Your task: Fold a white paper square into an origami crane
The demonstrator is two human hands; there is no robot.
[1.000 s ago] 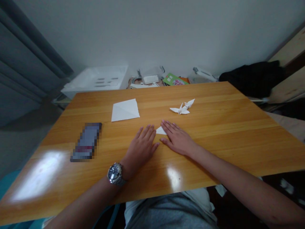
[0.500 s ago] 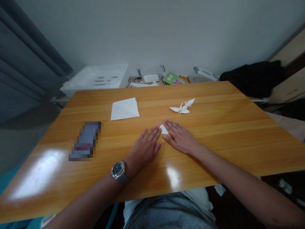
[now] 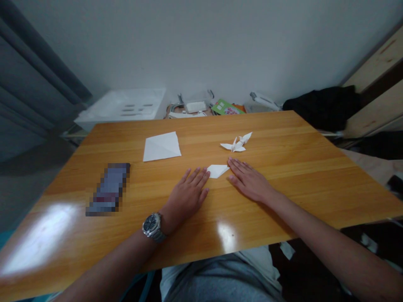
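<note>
One wooden table (image 3: 302, 167), the largest thing here, spreads under the left hand (image 3: 189, 191) and the right hand (image 3: 248, 182), and reaches far to both sides of them. Next in size is a white box (image 3: 126, 102), shallow like a tray, which stands past the far edge of the table, well apart from the left hand and ahead of it. A heap of black cloth (image 3: 321, 107) lies far ahead of the right hand and to its right. Both hands are open, with palms down and fingers stretched forward, and neither of them is gripping anything. To the left of the left hand there lies a dark, flat device (image 3: 110, 184), whose surface is blurred into squares. Ahead of the left hand, and a little to its left, is a flat sheet of white paper (image 3: 162, 147). Just ahead of the right hand rests a white folded paper figure (image 3: 236, 147) with pointed wings. A metal watch (image 3: 151, 224) sits around the wrist behind the left hand. The smallest is the folded white piece (image 3: 217, 170), which lies flat between the hands: the left fingertips touch its left end, and its right tip reaches to the right fingers.
</note>
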